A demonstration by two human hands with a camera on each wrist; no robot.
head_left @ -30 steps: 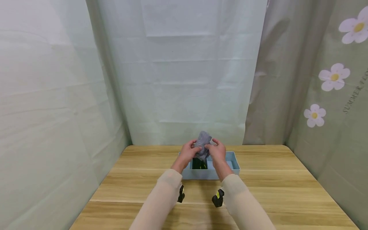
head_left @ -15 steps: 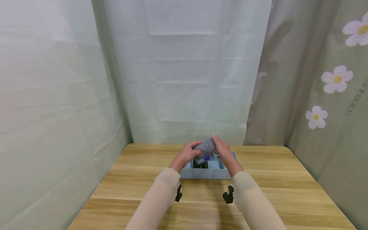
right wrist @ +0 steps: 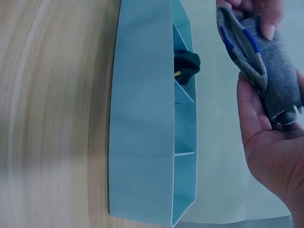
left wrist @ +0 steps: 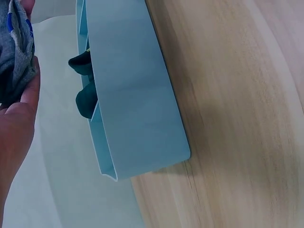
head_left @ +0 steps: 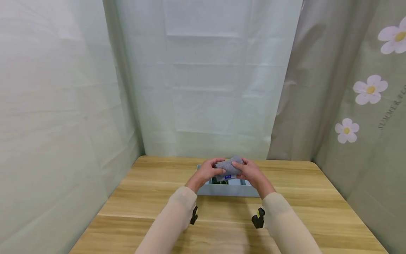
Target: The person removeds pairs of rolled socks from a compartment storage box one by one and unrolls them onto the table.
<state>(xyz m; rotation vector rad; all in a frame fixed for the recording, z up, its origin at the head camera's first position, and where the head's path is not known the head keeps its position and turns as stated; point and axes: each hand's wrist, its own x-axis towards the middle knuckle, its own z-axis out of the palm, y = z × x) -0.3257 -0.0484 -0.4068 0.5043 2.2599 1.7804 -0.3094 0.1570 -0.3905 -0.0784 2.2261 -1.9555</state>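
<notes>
A grey knitted sock [head_left: 229,166], folded into a bundle with blue marks at its cuff, is held up over the light blue divided box [head_left: 228,191]. My left hand [head_left: 207,171] grips the bundle's left end, thumb in front. At its right end my right hand [head_left: 252,173] holds it with thumb and fingers. In the right wrist view the sock [right wrist: 280,66] shows its open cuff edge, fingers of both hands around it. Only part of the sock [left wrist: 16,52] shows in the left wrist view.
Dark green fabric [right wrist: 186,65] sits in one compartment of the box and pokes above its rim. The box stands on a wooden table [head_left: 142,197], near its back edge. Pale curtains [head_left: 209,88] hang behind and at both sides.
The grey sock has turned from upright to nearly level and come slightly lower, its blue mark now facing me. My right hand shifted right, opened around the bundle, then closed on its right end.
</notes>
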